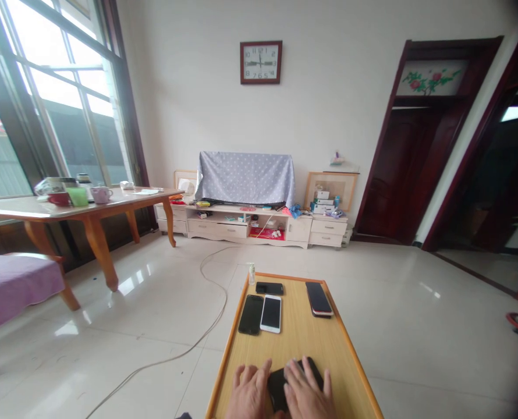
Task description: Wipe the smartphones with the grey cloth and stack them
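Both hands rest flat on a dark phone [285, 381] lying near the front edge of the small wooden worktop [355, 372]. The left hand [250, 393] lies open with its fingers spread, its inner edge over the phone's left side; the right hand [307, 390] is likewise open, palm down, covering most of the phone's middle and right part, so that only a dark strip between the hands and a corner beyond the right fingers show. Neither hand grips; they press or steady the phone against the worktop. Further back on the same worktop lie four more phones, well apart from the hands: a black phone [251, 314] just beside a white phone [271, 313], a small black phone [269, 288] set crosswise behind them, and a red-edged phone [319, 299] to the right. A small bottle [252, 273] stands at the far left corner. As a judgement, the step in hand looks like handling or settling this near phone; any further move would call for curling the fingers round its edges, since flat palms give no hold on so thin a thing.
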`<state>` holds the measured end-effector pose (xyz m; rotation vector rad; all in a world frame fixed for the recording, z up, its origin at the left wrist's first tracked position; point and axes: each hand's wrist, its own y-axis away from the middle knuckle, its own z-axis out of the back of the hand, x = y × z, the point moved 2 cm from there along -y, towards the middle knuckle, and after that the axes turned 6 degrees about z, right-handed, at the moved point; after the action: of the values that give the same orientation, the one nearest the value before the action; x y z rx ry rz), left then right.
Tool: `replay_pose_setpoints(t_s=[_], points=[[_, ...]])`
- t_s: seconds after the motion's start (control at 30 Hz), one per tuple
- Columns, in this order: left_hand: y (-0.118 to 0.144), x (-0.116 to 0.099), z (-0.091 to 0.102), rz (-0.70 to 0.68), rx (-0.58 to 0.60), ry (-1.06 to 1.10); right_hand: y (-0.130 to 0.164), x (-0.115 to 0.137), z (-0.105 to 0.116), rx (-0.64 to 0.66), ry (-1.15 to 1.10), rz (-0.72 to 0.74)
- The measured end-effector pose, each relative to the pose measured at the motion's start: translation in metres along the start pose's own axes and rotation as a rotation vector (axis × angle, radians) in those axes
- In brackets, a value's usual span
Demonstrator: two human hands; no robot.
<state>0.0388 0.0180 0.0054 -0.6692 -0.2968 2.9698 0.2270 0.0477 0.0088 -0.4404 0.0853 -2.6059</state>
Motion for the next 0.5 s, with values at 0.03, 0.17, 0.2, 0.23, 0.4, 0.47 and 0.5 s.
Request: replay_pose_setpoints(t_s=[0.03,0.17,0.2,0.23,0.4,0.47,0.5], points=[[0.001,-0.002,0.001,-0.004,-0.012,-0.007,0.002,0.009,-0.004,0.013,-0.028,0.065],[0.004,-0.013,0.010,0.002,-0.039,-0.035,0.006,0.008,0.001,-0.016,-0.031,0.142],[0.005,-0.016,0.012,0.004,-0.043,-0.043,0.004,0.000,0.007,-0.040,-0.009,0.102],[0.006,-0.019,0.015,0.003,-0.042,-0.050,0.003,-0.010,0.015,-0.064,0.022,0.020],[0.004,-0.035,0.028,-0.028,0.018,-0.055,0.008,-0.016,0.036,0.016,0.058,-0.194],[0.002,-0.039,0.030,-0.044,0.025,-0.065,0.016,0.004,0.033,0.084,-0.004,-0.057],[0.001,-0.040,0.030,-0.048,0.026,-0.065,0.021,0.014,0.031,0.107,-0.042,0.020]])
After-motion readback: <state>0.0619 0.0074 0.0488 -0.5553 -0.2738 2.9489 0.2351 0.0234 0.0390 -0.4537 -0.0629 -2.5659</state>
